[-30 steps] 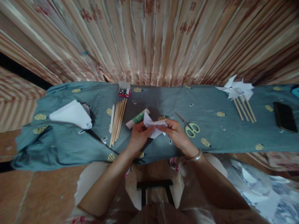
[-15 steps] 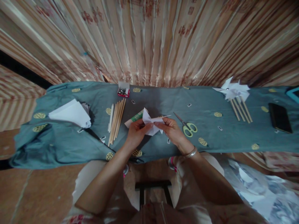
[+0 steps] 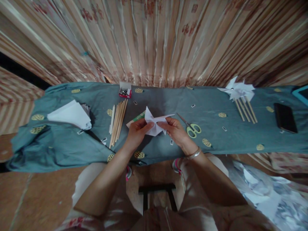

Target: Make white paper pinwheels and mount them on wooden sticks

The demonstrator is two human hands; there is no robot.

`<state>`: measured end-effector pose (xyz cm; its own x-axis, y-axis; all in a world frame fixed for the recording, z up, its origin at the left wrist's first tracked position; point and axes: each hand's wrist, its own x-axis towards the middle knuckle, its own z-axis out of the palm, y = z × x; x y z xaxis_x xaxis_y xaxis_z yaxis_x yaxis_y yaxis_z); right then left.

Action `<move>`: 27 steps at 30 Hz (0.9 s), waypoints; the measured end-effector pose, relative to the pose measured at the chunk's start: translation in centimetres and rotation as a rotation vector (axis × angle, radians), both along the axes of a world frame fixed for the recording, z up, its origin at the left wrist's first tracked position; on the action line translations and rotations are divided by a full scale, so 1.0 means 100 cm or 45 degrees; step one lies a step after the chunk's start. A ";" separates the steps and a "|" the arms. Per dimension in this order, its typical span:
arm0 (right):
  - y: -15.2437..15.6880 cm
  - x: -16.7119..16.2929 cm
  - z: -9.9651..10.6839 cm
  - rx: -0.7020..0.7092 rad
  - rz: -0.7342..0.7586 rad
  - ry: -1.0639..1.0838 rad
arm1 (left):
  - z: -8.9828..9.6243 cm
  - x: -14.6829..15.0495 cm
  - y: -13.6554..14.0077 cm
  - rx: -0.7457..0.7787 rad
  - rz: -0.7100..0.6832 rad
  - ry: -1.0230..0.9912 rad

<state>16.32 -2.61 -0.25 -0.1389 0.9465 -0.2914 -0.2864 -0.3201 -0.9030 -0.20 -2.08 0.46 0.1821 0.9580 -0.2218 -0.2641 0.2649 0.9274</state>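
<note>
With our bare left hand (image 3: 137, 132) and bare right hand (image 3: 177, 131), we are pinching a folded white paper pinwheel (image 3: 155, 131). Over the blue-green, pineapple-printed cloth (image 3: 211, 99), slim tan wooden sticks (image 3: 118, 123) are lying to the left, a small open red-and-white box (image 3: 125, 93) is standing at the far side, and green-handled metal scissors (image 3: 192, 129) are resting just right of our right hand. Farther right, white paper pinwheels (image 3: 240, 90) on tan sticks (image 3: 251, 110) are lying.

A: Teal fabric tablecloth (image 3: 168, 101): how patterned?
B: Printed with yellow pineapples (image 3: 139, 154). Next entered: white folded-paper pinwheel (image 3: 155, 130).
A: And the pleated beige fabric curtain (image 3: 144, 48)?
B: Striped in brown, marked with reddish motifs (image 3: 185, 29).
</note>
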 end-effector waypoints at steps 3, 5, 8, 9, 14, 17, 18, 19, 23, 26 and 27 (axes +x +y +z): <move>0.000 -0.001 0.001 -0.008 -0.009 0.007 | -0.001 0.000 -0.001 -0.013 -0.004 -0.018; 0.000 -0.001 0.002 -0.007 -0.012 0.013 | -0.001 0.000 -0.001 -0.016 -0.006 -0.019; -0.001 -0.001 0.001 -0.019 -0.012 0.022 | -0.001 0.000 -0.001 -0.029 -0.013 -0.021; -0.001 0.000 0.000 -0.026 -0.010 0.027 | -0.001 0.000 -0.001 -0.035 -0.014 -0.020; -0.002 0.001 -0.003 -0.024 0.000 -0.015 | -0.004 0.002 -0.001 -0.044 0.000 -0.014; -0.002 0.000 -0.004 0.017 0.003 -0.043 | -0.006 0.003 0.000 -0.062 0.008 -0.040; -0.002 0.000 -0.004 0.042 -0.003 -0.048 | -0.006 0.003 0.000 -0.068 0.023 -0.053; -0.002 0.001 -0.004 0.078 -0.021 -0.061 | -0.007 0.004 0.000 -0.070 0.042 -0.066; -0.002 0.007 -0.004 0.315 -0.233 -0.274 | -0.006 0.005 0.002 -0.039 0.119 -0.080; -0.005 0.011 -0.001 0.563 -0.354 -0.549 | -0.006 0.007 0.002 -0.015 0.148 -0.052; -0.007 0.012 0.000 0.640 -0.351 -0.636 | -0.007 0.008 0.002 -0.005 0.149 -0.043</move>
